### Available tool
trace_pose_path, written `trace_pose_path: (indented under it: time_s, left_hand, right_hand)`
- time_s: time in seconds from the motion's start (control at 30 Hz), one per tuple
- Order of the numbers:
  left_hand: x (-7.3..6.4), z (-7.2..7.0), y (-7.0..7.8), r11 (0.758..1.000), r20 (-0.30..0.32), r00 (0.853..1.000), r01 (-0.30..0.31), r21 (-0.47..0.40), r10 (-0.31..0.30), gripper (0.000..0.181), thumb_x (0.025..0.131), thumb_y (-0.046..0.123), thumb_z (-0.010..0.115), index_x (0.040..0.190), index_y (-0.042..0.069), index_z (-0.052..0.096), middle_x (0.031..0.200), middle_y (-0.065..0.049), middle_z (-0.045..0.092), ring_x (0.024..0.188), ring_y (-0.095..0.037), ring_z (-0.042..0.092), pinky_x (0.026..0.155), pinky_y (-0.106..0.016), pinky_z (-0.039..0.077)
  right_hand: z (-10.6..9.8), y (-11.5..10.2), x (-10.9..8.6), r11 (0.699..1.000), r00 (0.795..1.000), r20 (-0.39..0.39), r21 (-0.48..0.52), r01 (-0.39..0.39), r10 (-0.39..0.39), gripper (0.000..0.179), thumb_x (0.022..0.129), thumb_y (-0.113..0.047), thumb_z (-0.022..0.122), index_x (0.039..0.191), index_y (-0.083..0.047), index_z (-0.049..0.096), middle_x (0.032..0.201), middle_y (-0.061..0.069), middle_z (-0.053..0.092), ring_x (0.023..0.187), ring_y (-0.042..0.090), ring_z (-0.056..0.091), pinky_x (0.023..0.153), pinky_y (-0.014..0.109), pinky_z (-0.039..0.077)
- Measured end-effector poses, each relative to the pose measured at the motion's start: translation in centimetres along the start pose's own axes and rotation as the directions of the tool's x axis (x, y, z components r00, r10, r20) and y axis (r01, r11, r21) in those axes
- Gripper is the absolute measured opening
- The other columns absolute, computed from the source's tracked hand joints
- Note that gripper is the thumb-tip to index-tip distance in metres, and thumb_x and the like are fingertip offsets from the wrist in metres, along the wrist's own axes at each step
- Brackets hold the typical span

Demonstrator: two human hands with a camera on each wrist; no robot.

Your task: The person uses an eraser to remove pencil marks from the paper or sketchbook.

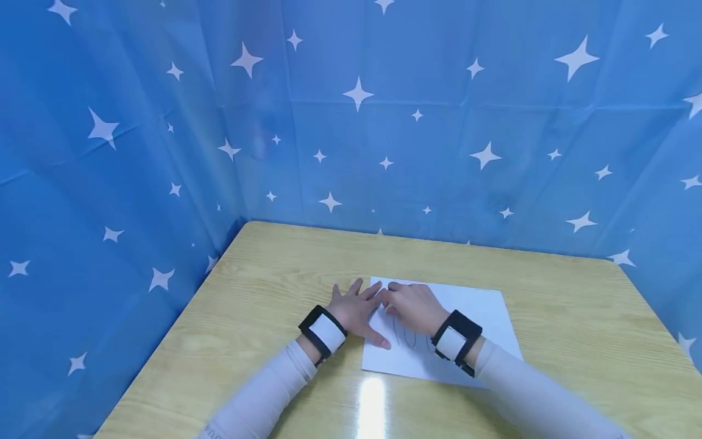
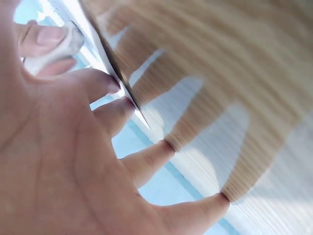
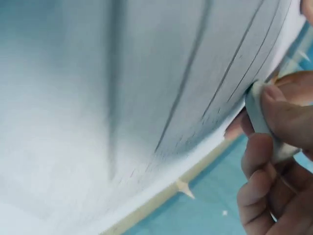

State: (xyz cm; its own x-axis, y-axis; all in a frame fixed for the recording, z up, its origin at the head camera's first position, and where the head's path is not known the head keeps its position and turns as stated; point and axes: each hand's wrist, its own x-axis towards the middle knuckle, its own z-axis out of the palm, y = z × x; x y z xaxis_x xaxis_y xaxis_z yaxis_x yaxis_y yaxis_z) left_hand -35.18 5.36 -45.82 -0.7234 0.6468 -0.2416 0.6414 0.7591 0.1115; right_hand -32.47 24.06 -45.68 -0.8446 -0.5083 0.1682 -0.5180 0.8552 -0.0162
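Note:
A white sheet of paper (image 1: 482, 317) lies on the table, with dark curved lines (image 1: 406, 335) drawn on its left half. My left hand (image 1: 353, 312) rests with fingers spread over the sheet's left edge, partly on the paper and partly on the wood; its palm (image 2: 68, 147) fills much of the left wrist view. Just beside it, my right hand (image 1: 415, 306) pinches a small white eraser (image 3: 255, 111) between thumb and fingers, against the paper near its upper left. Small dark crumbs or marks show by the lines in the right wrist view. In the head view the hand hides the eraser.
The wooden table (image 1: 263, 292) extends around the paper on every side. A blue curtain with white stars (image 1: 356, 152) hangs behind the table and along its left and right. Glare (image 1: 372, 405) shines on the wood in front of the sheet.

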Motion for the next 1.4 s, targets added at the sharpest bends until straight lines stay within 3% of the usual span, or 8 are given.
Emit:
trace_pose_path:
  time_s: [0.3,0.4,0.57,0.67,1.0,1.1,1.27,1.4]
  left_hand:
    - [0.1,-0.8,0.0,1.0,-0.016,1.0,-0.002,0.016,0.002,0.119,0.061,0.082,0.061,0.155,0.023,0.019,0.162,0.005,0.012,0.143,-0.034,0.007,0.105,-0.076,0.018]
    - [-0.1,0.3,0.0,1.0,0.0,1.0,0.006,-0.006,-0.006,0.119,0.06,0.083,0.062,0.155,0.024,0.02,0.162,0.005,0.014,0.143,-0.034,0.008,0.105,-0.075,0.018]
    - [-0.2,2.2,0.4,1.0,0.022,1.0,-0.001,-0.02,0.002,0.118,0.061,0.084,0.059,0.155,0.026,0.019,0.162,0.005,0.014,0.143,-0.035,0.011,0.104,-0.076,0.02]
    - [-0.1,2.6,0.6,1.0,0.019,1.0,-0.02,-0.024,0.021,0.117,0.062,0.085,0.058,0.155,0.026,0.019,0.162,0.005,0.014,0.143,-0.035,0.011,0.103,-0.077,0.021]
    - [0.1,0.1,-0.3,1.0,-0.005,1.0,0.008,-0.01,-0.008,0.12,0.059,0.083,0.062,0.155,0.025,0.018,0.162,0.007,0.011,0.143,-0.034,0.006,0.105,-0.077,0.016]
    - [-0.1,0.3,-0.1,0.999,0.001,1.0,-0.003,-0.032,0.003,0.119,0.06,0.082,0.062,0.155,0.024,0.019,0.162,0.005,0.012,0.143,-0.035,0.007,0.104,-0.077,0.016]
    - [-0.4,0.6,-0.1,0.999,-0.004,1.0,-0.009,-0.044,0.009,0.116,0.062,0.081,0.062,0.154,0.026,0.021,0.162,0.005,0.014,0.142,-0.037,0.01,0.103,-0.078,0.017]
    - [-0.3,-0.1,-0.1,1.0,-0.027,1.0,-0.006,-0.002,0.006,0.115,0.062,0.082,0.061,0.154,0.027,0.02,0.162,0.006,0.014,0.142,-0.036,0.011,0.103,-0.078,0.019]
  right_hand:
    - [-2.5,5.4,-6.3,0.992,0.991,0.059,-0.043,-0.118,0.121,0.012,0.076,-0.017,0.079,0.083,-0.018,0.069,0.073,-0.004,0.062,0.052,0.006,0.044,0.047,0.025,0.042]
    - [-2.0,4.8,-6.1,0.991,0.988,0.087,-0.035,-0.127,0.13,0.012,0.076,-0.016,0.079,0.082,-0.018,0.069,0.074,-0.005,0.064,0.055,0.006,0.047,0.049,0.026,0.046]
    - [0.2,0.8,-2.5,0.997,0.995,0.076,0.033,-0.072,0.07,0.012,0.079,-0.02,0.077,0.09,-0.018,0.071,0.078,-0.005,0.068,0.056,0.005,0.049,0.053,0.026,0.048]
    - [1.2,-0.4,-1.6,0.999,0.996,0.079,0.017,-0.033,0.031,0.016,0.082,-0.023,0.075,0.096,-0.019,0.071,0.08,-0.005,0.067,0.054,0.004,0.048,0.052,0.023,0.047]
    - [-1.8,5.4,-7.1,0.99,0.995,0.043,-0.121,-0.079,0.084,0.016,0.073,-0.02,0.082,0.081,-0.018,0.068,0.069,-0.005,0.059,0.047,0.006,0.04,0.043,0.024,0.038]
    - [-2.1,4.6,-6.2,0.992,0.996,0.06,-0.105,-0.065,0.072,0.015,0.073,-0.016,0.082,0.079,-0.018,0.068,0.07,-0.005,0.062,0.05,0.006,0.043,0.046,0.024,0.042]
    - [-0.9,0.4,-1.2,0.999,0.999,0.039,-0.031,0.018,-0.017,0.015,0.077,-0.018,0.079,0.09,-0.017,0.072,0.079,-0.004,0.068,0.054,0.006,0.05,0.051,0.023,0.047]
    - [-0.4,-0.4,0.0,0.989,0.998,0.003,-0.131,0.065,-0.065,0.017,0.077,-0.021,0.079,0.093,-0.018,0.073,0.077,-0.003,0.066,0.051,0.007,0.047,0.047,0.022,0.044]
